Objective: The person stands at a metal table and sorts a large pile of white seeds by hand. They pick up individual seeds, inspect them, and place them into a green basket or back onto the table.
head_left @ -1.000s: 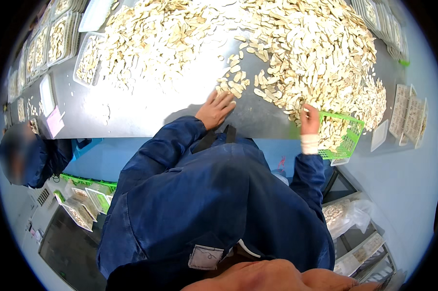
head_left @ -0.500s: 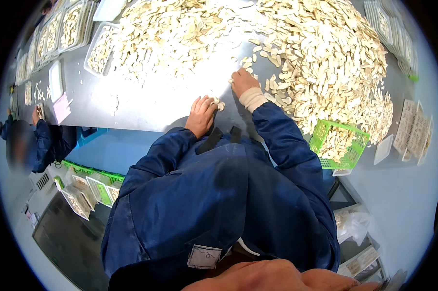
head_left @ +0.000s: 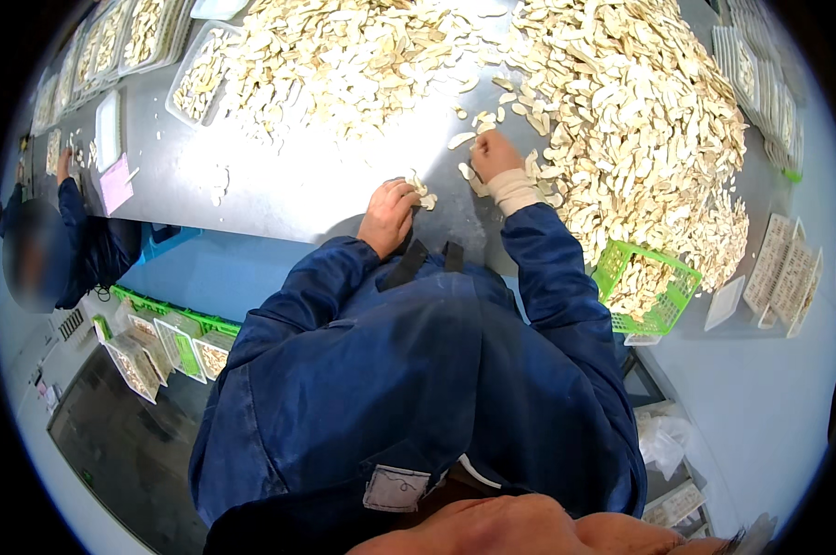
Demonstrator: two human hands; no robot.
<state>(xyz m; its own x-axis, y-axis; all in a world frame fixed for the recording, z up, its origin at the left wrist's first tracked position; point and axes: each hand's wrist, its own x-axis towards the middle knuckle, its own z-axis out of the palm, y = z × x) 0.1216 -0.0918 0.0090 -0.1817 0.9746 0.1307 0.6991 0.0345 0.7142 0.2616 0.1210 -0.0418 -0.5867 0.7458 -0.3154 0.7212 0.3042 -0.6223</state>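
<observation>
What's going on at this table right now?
A person is handling pale slices at a metal table. The left hand is at a few slices near the close edge; the right hand is among loose ones beside the right pile, fingertips hidden, so whether it grips any is unclear. The left pile lies beyond the left hand. A green basket holding slices sits at right, and a co-worker is at far left.

Cream slices (head_left: 644, 129) spread beyond the right grip (head_left: 495, 155) on a grey worktop (head_left: 182, 190), a green lattice basket (head_left: 677, 298) to the grip's right, a navy sleeve (head_left: 555, 264) behind.
</observation>
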